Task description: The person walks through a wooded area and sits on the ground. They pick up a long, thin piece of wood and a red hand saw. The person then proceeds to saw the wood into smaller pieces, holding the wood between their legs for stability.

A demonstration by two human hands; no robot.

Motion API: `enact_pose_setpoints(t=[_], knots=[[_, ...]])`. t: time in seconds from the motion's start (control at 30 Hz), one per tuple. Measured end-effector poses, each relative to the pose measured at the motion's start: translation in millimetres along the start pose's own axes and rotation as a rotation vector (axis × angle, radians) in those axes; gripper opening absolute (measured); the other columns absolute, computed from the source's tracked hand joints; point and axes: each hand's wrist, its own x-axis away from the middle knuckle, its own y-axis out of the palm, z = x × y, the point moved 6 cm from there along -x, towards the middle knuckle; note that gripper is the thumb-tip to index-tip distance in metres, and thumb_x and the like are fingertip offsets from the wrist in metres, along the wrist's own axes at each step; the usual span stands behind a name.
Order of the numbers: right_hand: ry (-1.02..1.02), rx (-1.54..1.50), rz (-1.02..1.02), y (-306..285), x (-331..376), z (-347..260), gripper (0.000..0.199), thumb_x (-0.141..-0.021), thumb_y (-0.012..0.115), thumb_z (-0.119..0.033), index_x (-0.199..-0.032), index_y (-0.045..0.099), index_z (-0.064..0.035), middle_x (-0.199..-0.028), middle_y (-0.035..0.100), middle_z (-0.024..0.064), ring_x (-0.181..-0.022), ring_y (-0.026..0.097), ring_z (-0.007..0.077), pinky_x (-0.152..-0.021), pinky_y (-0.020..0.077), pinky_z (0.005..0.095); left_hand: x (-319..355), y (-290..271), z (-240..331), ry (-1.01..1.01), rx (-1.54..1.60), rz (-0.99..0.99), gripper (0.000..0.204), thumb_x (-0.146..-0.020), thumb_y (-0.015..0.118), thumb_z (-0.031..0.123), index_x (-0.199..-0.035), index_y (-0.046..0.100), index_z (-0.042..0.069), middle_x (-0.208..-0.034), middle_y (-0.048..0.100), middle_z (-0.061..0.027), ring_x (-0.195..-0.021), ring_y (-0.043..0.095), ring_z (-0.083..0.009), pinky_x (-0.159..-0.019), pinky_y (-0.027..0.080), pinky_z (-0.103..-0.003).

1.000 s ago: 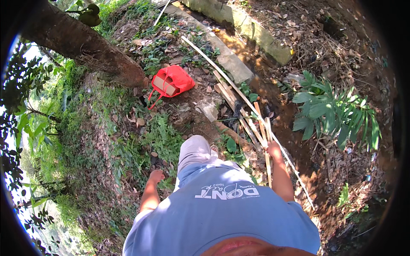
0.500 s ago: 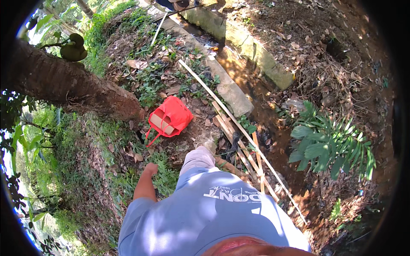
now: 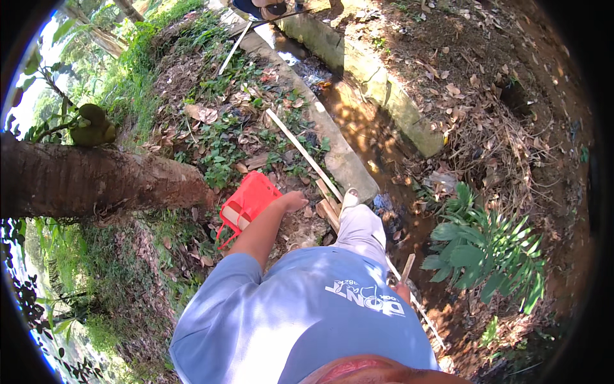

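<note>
Your right hand (image 3: 403, 292) is closed around a wooden stick (image 3: 407, 268), held out past your right side; your shirt (image 3: 256, 326) hides most of that arm. Your left hand (image 3: 295, 201) reaches forward, just beside the red bag (image 3: 259, 195), and you can't tell how far its fingers are spread. The bag sits on the ground near the tree trunk (image 3: 109, 182), partly behind your left forearm. A long pale pole (image 3: 303, 151) lies ahead, alongside the concrete edge (image 3: 336, 144).
</note>
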Motion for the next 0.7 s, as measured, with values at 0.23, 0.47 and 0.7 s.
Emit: enact_pose_setpoints(t=[0.23,0.47,0.7], knots=[[0.063,-0.036,-0.206,-13.5,-181.6,-289.6,0.033,-0.115,0.045,-0.039,-0.110,0.058,-0.0094,-0.097,0.075,0.0124,-0.087,0.071,0.0273,-0.075,0.0579,0.0473,-70.9,-80.0,-79.3,-0.348,0.171,0.336,0.040,-0.100,0.061,0.033,-0.105,0.077,-0.004,-0.106,0.076,-0.0258,-0.095,0.077,-0.0352,-0.085,0.059,-0.046],[-0.187,-0.272,-0.573,97.7,-286.5,-757.0,0.028,-0.113,0.051,-0.037,-0.111,0.067,-0.0145,-0.107,0.075,0.0012,-0.097,0.071,0.0199,-0.075,0.0592,0.0435,16.0,-99.2,-63.0,-0.883,0.796,0.245,0.050,-0.107,0.051,0.041,-0.137,0.066,0.003,-0.124,0.075,-0.0170,-0.106,0.075,-0.0277,-0.095,0.056,-0.052],[-0.456,-0.253,-0.793,277.4,-232.9,-1097.4,0.036,-0.112,0.053,-0.041,-0.118,0.068,-0.0088,-0.114,0.071,0.0061,-0.105,0.068,0.0239,-0.086,0.0578,0.0445,0.6,-122.0,-62.9,-0.910,1.099,0.470,0.037,-0.110,0.048,0.043,-0.113,0.065,0.010,-0.104,0.077,-0.0058,-0.087,0.072,-0.0212,-0.084,0.052,-0.046]])
